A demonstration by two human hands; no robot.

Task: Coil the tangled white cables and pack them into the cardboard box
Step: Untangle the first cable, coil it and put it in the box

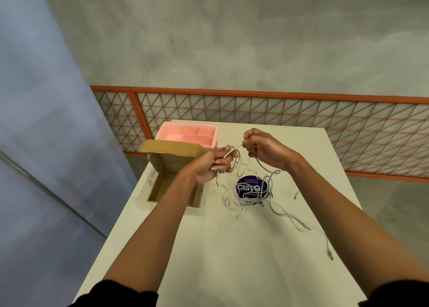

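A: Dark sleeves frame both bare hands. What's each grip doing?

B: Left hand (212,165) and right hand (264,149) are both closed on one thin white cable (232,152); the tangled rest (253,197) lies on the pale worktop (232,248), right of the open cardboard box (171,165).

A: Handling?

B: Light, limp, snag-prone, I'd judge; hold near a plug end.

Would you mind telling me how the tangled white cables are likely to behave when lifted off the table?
Probably floppy: the strand between the left hand and right hand sags into loops. The tangled white cables would likely lift as one clump, since the strands cross each other. The loose ends trailing across the table may drag and snag.
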